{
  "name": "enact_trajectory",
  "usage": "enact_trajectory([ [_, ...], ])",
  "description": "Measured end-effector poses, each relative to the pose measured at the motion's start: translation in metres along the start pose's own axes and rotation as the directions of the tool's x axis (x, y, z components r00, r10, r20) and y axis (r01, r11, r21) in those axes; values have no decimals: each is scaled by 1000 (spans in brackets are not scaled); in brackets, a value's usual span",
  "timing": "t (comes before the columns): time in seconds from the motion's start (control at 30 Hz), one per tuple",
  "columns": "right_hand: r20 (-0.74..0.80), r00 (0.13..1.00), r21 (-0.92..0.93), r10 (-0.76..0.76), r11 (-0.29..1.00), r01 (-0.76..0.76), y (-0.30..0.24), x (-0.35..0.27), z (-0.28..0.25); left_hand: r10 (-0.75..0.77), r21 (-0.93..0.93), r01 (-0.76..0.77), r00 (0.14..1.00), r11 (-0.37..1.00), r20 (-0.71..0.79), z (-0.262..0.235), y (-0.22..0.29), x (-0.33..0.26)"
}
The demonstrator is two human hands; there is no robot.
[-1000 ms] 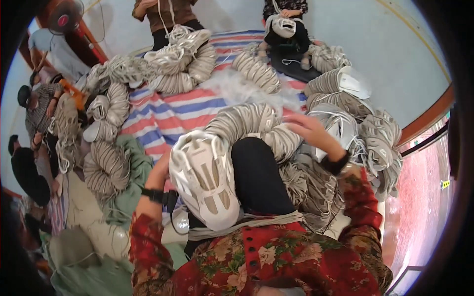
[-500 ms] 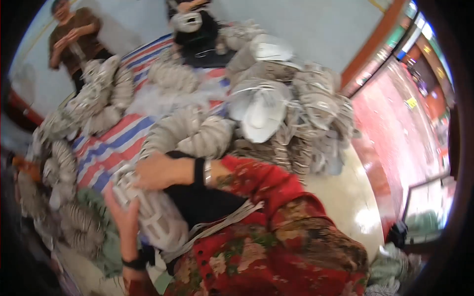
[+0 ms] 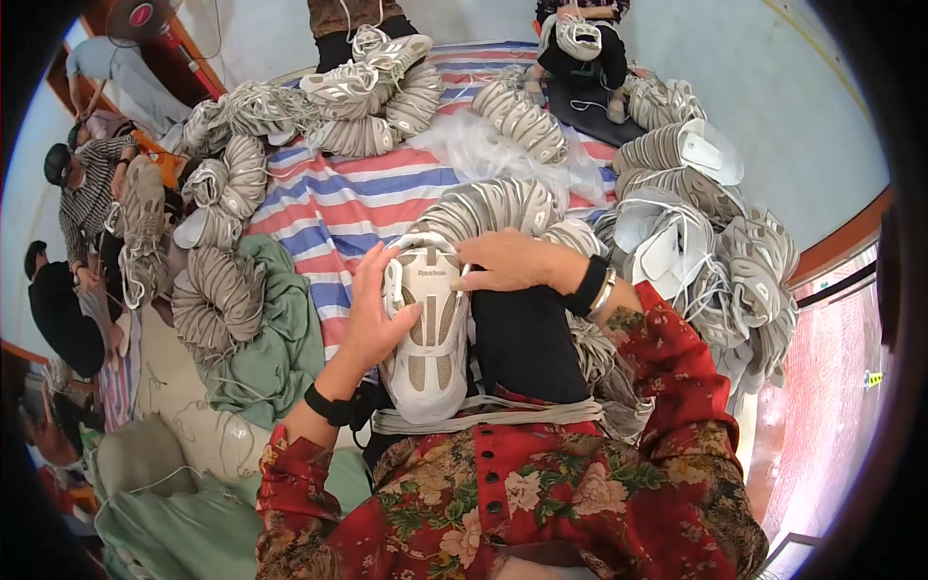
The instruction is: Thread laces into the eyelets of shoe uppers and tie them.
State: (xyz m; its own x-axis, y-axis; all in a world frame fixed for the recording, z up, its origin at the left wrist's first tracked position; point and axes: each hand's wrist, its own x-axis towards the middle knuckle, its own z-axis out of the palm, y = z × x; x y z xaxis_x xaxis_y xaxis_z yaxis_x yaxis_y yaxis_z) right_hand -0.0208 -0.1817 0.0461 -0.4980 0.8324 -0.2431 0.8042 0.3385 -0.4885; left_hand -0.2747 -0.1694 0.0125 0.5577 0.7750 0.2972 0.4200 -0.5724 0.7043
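A white and beige shoe upper (image 3: 425, 353) rests on my lap, its toe toward me and its tongue (image 3: 427, 274) facing up. My left hand (image 3: 367, 309) grips its left side, with the thumb over the front and the fingers along the edge. My right hand (image 3: 512, 261) closes on the right edge near the tongue's top; its fingertips are partly hidden. A bundle of pale shoelaces (image 3: 503, 413) lies across my lap just below the toe. Right beyond my hands curves a row of nested shoe uppers (image 3: 493, 208).
A striped sheet (image 3: 338, 184) covers the surface ahead. More stacked uppers lie at left (image 3: 220, 304), far middle (image 3: 522, 121) and right (image 3: 764, 266). Clear plastic film (image 3: 464, 145) and green cloth (image 3: 275, 329) lie among them. Several people sit or bend at the left and far side; a fan (image 3: 135, 17) stands far left.
My view has swung left and levelled, so the shoe upper now appears nearer the middle. My right hand has shifted from over the upper's opening to its right edge; my left hand stays at its left side.
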Motion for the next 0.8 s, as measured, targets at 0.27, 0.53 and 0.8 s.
enact_trajectory([
  [0.27, -549, 834, 94, -58, 987, 131, 8, -4, 46, -19, 19, 21, 996, 1000, -91, 17, 6, -24],
  [0.53, -669, 721, 80, -182, 946, 313, -18, -4, 27, -87, 61, 87, 996, 994, -16, 14, 20, -58],
  [0.8, -275, 961, 380, 19, 921, 90, -15, 31, 18, -7, 204, 28, 995, 979, -102, -10, 13, -12],
])
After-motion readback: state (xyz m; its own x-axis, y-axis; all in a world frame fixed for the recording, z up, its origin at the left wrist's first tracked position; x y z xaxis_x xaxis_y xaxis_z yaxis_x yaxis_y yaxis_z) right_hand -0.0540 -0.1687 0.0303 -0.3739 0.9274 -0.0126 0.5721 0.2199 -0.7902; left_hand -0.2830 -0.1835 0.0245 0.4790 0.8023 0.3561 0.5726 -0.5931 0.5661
